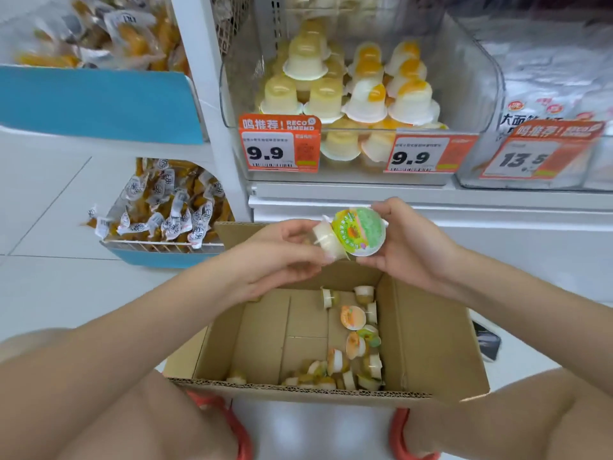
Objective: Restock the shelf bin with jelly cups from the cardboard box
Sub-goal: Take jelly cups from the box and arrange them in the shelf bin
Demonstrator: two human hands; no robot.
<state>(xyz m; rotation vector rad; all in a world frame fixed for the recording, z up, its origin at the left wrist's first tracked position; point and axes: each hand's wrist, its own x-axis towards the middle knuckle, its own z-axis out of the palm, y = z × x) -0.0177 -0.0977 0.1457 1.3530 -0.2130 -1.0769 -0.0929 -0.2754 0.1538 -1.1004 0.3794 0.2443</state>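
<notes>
Left hand [282, 250] fingers grasp one jelly cup [328, 240]; right hand [408, 247] fingers pinch another [361, 232], both above the cardboard box [428, 327]. Shelf bin [471, 78] at 12 o'clock. Cups judged light, slippery; grip sidewalls.

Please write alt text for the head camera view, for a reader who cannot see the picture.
A person's left hand and right hand each hold a jelly cup, a pale cup and a green-lidded cup, above an open cardboard box with loose cups left inside. Behind stands a clear shelf bin stacked with jelly cups, with 9.9 price tags in front.
</notes>
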